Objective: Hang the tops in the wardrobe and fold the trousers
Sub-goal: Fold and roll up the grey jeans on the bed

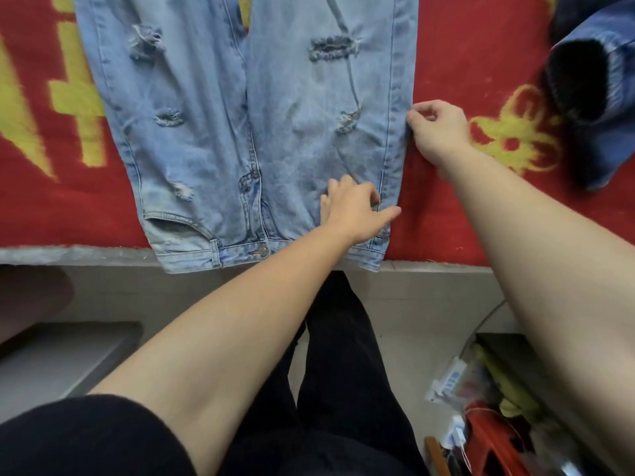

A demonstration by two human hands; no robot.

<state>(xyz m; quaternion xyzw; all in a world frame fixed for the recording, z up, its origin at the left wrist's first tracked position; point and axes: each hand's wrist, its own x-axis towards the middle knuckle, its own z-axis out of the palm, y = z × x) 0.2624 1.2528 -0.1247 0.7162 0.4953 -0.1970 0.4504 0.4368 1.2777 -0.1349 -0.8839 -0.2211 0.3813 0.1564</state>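
A pair of light-blue ripped jeans (247, 132) lies face up on a red blanket with yellow patterns (457, 56), filling the upper centre of the frame. The waistband (213, 259) overhangs the near edge of the bed at mid-frame, and the legs run out of the top of the picture.

The left hand (357, 211) rests flat on the denim near the hip at centre frame, fingers spread, pressing down and gripping nothing. The right hand (436, 123), right of centre, has thumb and forefinger pinched together on the outer side seam of the right-hand leg.

Assessment: the trousers appear to be at the smoothing stage before a lengthwise fold. No fold is yet made.

Risks noted:
- The waistband hangs past the bed edge. If the left hand lifts while the right pulls the seam over, the garment may slide towards the floor.
- The pinch holds only a narrow edge of cloth. It could slip, leaving the leg folded crooked.
- Creases show across the right-hand leg. Folding over them would likely set them in.
- A dark-blue garment (594, 97) lies near, at upper right. It appears clear of the fold path.
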